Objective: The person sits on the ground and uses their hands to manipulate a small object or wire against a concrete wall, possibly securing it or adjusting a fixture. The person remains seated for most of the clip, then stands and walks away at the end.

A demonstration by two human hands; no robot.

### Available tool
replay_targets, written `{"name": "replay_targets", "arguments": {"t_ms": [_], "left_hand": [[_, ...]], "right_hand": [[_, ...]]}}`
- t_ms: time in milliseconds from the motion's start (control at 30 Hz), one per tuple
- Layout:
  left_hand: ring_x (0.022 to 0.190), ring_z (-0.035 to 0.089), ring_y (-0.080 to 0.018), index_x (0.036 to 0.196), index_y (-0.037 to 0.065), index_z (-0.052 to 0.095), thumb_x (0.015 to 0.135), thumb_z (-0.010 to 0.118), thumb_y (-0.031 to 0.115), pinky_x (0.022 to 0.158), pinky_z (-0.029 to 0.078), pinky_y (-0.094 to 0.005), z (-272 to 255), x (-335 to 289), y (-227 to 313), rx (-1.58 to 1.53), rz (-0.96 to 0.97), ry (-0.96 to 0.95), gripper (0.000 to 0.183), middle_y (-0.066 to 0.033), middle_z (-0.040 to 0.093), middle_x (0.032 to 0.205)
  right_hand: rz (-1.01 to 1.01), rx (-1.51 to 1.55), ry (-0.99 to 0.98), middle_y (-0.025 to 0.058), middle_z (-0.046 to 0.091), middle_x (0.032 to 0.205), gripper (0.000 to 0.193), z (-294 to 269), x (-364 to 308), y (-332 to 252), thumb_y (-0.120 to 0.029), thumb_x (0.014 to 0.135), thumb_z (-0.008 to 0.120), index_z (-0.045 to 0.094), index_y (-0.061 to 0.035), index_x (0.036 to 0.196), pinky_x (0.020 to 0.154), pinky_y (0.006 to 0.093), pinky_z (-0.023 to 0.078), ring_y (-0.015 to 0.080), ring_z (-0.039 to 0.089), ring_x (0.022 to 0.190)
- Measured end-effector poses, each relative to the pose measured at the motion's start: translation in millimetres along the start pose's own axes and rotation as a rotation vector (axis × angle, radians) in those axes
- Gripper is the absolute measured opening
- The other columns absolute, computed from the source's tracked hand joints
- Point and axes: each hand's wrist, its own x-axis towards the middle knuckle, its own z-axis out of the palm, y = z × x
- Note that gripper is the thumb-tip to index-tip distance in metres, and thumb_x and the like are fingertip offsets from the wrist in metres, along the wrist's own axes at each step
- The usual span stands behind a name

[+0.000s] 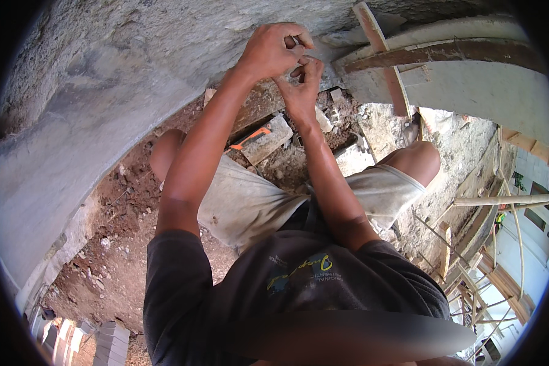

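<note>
My left hand (pixel 274 52) and my right hand (pixel 301 88) are close together in front of the rough grey wall (pixel 165 55). The fingers of both are curled, with thumb and fingertips pinched. Whatever is between them is too small to make out. Below the hands, between my knees, an orange-and-black handled tool (pixel 251 139) lies against a pale grey block (pixel 271 141). A brown board (pixel 250 113) runs along the wall's foot, just under my left wrist.
To the right, a wooden strip (pixel 381 52) crosses a curved brown board (pixel 451 53) fixed on a grey panel (pixel 470 91). Loose soil and rubble (pixel 122 226) cover the ground at left. Bamboo poles (pixel 500 200) and timber stand farther right.
</note>
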Motion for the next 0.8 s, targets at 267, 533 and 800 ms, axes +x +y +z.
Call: {"name": "replay_targets", "arguments": {"t_ms": [267, 533, 800], "left_hand": [[0.088, 0.074, -0.0232, 0.101, 0.010, 0.067, 0.088, 0.067, 0.004, 0.080, 0.058, -0.0418, 4.7, 3.4, -20.3, -0.100, 0.025, 0.043, 0.015, -0.0068, 0.076, 0.094], [0.086, 0.073, -0.0251, 0.109, 0.008, 0.059, 0.089, 0.065, 0.002, 0.078, 0.056, -0.0430, 13.4, -2.9, -22.0, -0.218, -0.040, -0.147, 0.022, -0.0099, 0.073, 0.097], [0.092, 0.074, -0.0219, 0.108, 0.001, 0.062, 0.090, 0.075, 0.012, 0.081, 0.058, -0.0366, 38.2, 0.1, -21.2, -0.280, -0.192, 0.042, 0.026, -0.0130, 0.077, 0.103]], "right_hand": [[-0.058, 0.006, -0.018, 0.0114, 0.046, 0.128, 0.029, -24.8, -3.7, 8.1, -0.030, 0.102, 0.069, 0.068, -0.0067, 0.120, 0.101, 0.0382, 0.044, 0.0234, 0.052, 0.115], [0.367, 0.322, 0.078, 0.0099, 0.069, 0.107, 0.044, -31.6, 11.4, 28.3, -0.041, 0.111, 0.054, 0.071, -0.0005, 0.108, 0.087, 0.0361, 0.050, 0.0172, 0.063, 0.089], [0.359, 0.377, 0.066, 0.0098, 0.069, 0.093, 0.040, -51.3, 18.2, 39.8, -0.038, 0.108, 0.060, 0.066, 0.0010, 0.105, 0.070, 0.0321, 0.051, 0.0158, 0.066, 0.074]]}}
